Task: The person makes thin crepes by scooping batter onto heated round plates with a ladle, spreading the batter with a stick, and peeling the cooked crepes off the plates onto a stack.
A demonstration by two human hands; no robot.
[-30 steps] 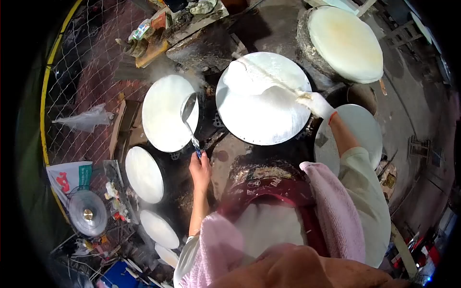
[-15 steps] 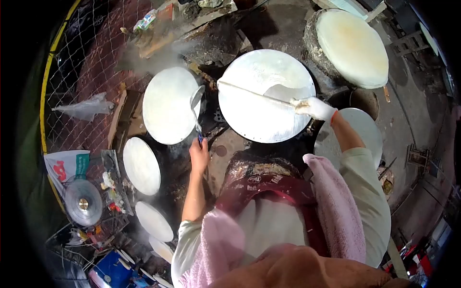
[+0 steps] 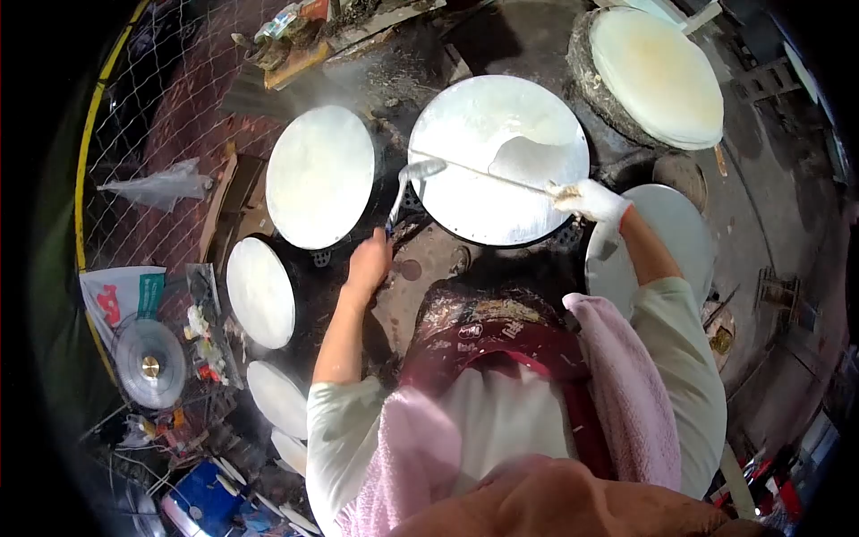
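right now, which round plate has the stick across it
The large middle plate, directly ahead of the person: the gloved right hand holds the thin stick across it; no stick crosses the others.

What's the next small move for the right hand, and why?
Probably sweep the thin stick over the darker patch: the gloved right hand holds it across the large round plate, and that patch contrasts with the whiter area beside it.
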